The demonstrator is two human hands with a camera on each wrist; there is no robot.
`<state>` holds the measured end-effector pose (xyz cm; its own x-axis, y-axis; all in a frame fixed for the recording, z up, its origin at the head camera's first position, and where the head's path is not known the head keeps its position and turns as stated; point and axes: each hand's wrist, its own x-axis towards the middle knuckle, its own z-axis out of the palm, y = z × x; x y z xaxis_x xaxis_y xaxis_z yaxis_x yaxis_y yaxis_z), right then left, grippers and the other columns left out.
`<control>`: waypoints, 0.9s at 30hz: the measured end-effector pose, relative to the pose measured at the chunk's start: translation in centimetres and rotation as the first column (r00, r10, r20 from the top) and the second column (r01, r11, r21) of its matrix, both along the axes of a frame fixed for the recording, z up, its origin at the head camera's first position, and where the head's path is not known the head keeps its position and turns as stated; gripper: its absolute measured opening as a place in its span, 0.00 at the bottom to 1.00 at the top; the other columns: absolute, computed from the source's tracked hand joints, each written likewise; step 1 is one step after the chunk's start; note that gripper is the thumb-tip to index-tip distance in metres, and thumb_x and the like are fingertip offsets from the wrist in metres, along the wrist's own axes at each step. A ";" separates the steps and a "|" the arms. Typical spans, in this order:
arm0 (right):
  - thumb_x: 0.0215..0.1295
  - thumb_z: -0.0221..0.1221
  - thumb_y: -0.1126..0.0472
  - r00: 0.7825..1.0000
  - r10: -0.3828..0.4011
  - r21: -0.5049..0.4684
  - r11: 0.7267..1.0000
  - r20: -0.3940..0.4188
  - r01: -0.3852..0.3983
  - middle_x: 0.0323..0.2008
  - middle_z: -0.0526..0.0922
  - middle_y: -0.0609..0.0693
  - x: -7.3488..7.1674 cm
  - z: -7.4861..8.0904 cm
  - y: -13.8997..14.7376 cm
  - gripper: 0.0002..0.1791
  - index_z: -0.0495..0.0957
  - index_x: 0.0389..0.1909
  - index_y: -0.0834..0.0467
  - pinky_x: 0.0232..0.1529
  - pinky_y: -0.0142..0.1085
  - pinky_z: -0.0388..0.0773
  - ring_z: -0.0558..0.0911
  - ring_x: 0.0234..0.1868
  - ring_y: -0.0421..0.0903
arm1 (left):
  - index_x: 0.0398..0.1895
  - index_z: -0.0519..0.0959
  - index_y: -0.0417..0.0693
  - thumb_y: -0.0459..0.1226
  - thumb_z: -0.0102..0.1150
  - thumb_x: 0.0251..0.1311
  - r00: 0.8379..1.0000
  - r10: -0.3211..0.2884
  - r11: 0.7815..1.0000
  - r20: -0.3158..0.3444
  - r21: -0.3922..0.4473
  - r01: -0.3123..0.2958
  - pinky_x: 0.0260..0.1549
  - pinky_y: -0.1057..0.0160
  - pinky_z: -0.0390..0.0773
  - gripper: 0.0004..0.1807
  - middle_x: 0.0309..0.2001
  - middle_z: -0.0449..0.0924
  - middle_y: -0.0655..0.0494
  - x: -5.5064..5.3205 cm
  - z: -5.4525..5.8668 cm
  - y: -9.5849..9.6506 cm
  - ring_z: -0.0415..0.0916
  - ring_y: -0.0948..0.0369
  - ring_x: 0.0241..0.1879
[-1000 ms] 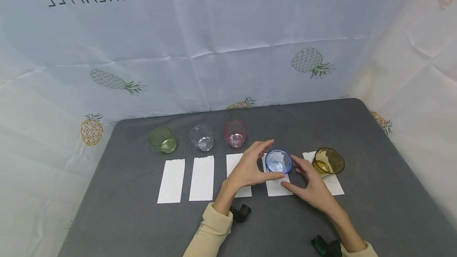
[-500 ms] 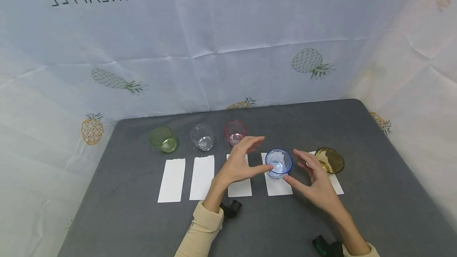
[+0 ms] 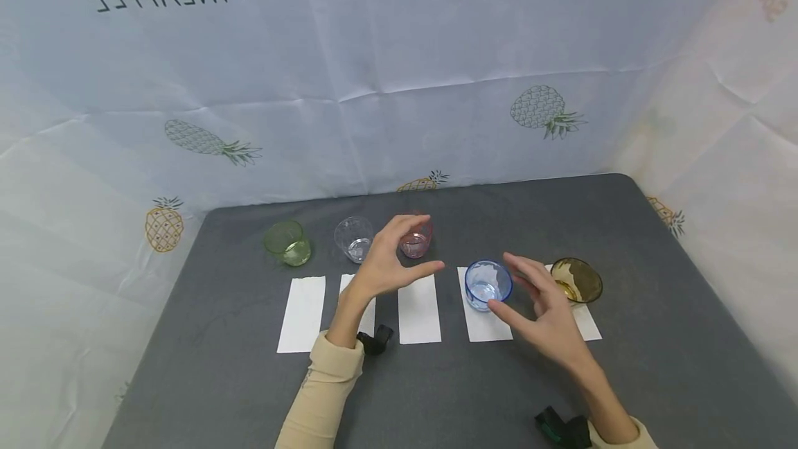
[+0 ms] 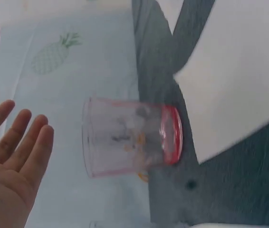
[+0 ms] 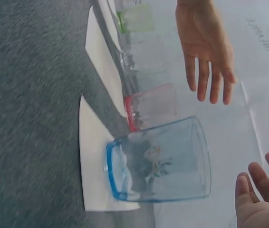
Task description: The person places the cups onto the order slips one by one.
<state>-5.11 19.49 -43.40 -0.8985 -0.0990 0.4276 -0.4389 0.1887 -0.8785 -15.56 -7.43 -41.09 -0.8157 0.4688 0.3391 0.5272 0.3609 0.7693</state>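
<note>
In the head view my left hand [image 3: 386, 260] hovers over the table with thumb and fingers spread, just in front of a pink glass [image 3: 416, 241] that it partly covers. The left wrist view shows that pink glass [image 4: 129, 137] upright, apart from the fingers [image 4: 37, 152]. My right hand [image 3: 545, 314] is spread beside a blue glass [image 3: 486, 286], its thumb overlapping the rim in the head view. In the right wrist view the blue glass [image 5: 158, 164] stands on a white paper strip [image 5: 94, 180], with the right fingers [image 5: 263, 190] spread away from it.
An amber glass [image 3: 576, 281] stands on the rightmost white strip [image 3: 586, 324]. A green glass [image 3: 287, 244] and a clear glass [image 3: 354, 240] stand at the back left of the dark table [image 3: 218, 338]. Several strips lie in a row, including one [image 3: 302, 314] at left.
My left hand has left the blue glass and moved left and away toward the pink glass. The right hand stays beside the blue glass, which remains on its strip.
</note>
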 end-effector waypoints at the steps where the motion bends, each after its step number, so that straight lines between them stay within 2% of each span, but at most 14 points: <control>1: 0.49 0.68 0.85 1.000 0.004 -0.009 1.000 -0.006 -0.004 0.64 0.73 0.41 0.0 0.1 -0.2 0.42 0.70 0.68 0.69 0.67 0.21 0.70 0.73 0.68 0.36 | 0.70 0.73 0.44 0.41 0.79 0.50 1.000 -0.008 1.000 -0.002 0.009 0.008 0.63 0.44 0.78 0.42 0.65 0.75 0.42 -0.3 0.0 -0.3 0.74 0.46 0.66; 5: 0.48 0.67 0.86 0.999 0.030 -0.039 0.999 -0.031 -0.031 0.64 0.74 0.44 -0.2 0.6 -1.1 0.41 0.70 0.68 0.70 0.67 0.21 0.70 0.73 0.67 0.38 | 0.69 0.72 0.39 0.38 0.80 0.50 1.000 -0.028 0.999 -0.008 0.025 0.028 0.62 0.45 0.79 0.42 0.65 0.73 0.41 -1.4 0.2 -1.3 0.75 0.45 0.65; 9: 0.48 0.67 0.86 0.997 0.062 -0.066 0.996 -0.048 -0.065 0.63 0.75 0.44 -0.4 0.9 -1.9 0.41 0.70 0.67 0.71 0.68 0.22 0.70 0.74 0.67 0.37 | 0.68 0.73 0.37 0.38 0.79 0.50 0.999 -0.035 0.999 -0.042 -0.004 0.034 0.62 0.46 0.80 0.41 0.64 0.74 0.41 -2.3 0.5 -2.1 0.76 0.47 0.63; 13: 0.49 0.67 0.86 0.995 0.084 -0.080 0.993 -0.056 -0.089 0.63 0.75 0.45 -0.7 1.0 -2.7 0.40 0.71 0.67 0.71 0.68 0.23 0.70 0.73 0.67 0.36 | 0.67 0.75 0.41 0.40 0.80 0.50 0.997 -0.023 0.999 -0.070 -0.043 0.020 0.62 0.47 0.79 0.40 0.64 0.75 0.44 -3.1 0.6 -2.7 0.77 0.46 0.62; 17: 0.50 0.68 0.83 0.996 0.081 -0.056 0.995 -0.044 -0.083 0.63 0.74 0.45 -0.9 0.9 -3.5 0.40 0.72 0.67 0.67 0.68 0.23 0.70 0.73 0.67 0.36 | 0.67 0.75 0.44 0.42 0.80 0.50 0.996 -0.029 0.998 -0.080 -0.063 0.023 0.62 0.44 0.78 0.40 0.64 0.74 0.46 -3.9 0.6 -3.1 0.77 0.45 0.61; 23: 0.53 0.70 0.79 0.997 0.071 -0.025 0.997 -0.019 -0.072 0.63 0.74 0.42 -1.4 0.6 -4.6 0.37 0.73 0.67 0.68 0.68 0.23 0.71 0.74 0.66 0.39 | 0.68 0.74 0.46 0.41 0.80 0.50 0.997 -0.056 0.995 -0.059 -0.080 0.052 0.66 0.43 0.75 0.40 0.66 0.72 0.47 -5.1 0.1 -3.3 0.75 0.43 0.65; 27: 0.55 0.70 0.77 0.996 0.090 -0.010 0.996 0.003 -0.090 0.63 0.75 0.52 -1.6 0.4 -5.5 0.36 0.72 0.67 0.68 0.68 0.23 0.70 0.73 0.66 0.35 | 0.69 0.74 0.46 0.41 0.79 0.50 0.996 -0.071 0.993 -0.053 -0.099 0.065 0.68 0.44 0.72 0.40 0.67 0.72 0.47 -5.9 -0.2 -3.3 0.71 0.47 0.68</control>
<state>-6.68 13.98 -43.02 -0.8878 -0.1749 0.4258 -0.4504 0.1396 -0.8818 -21.43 -10.72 -41.34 -0.7619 0.5554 0.3334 0.5942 0.3943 0.7010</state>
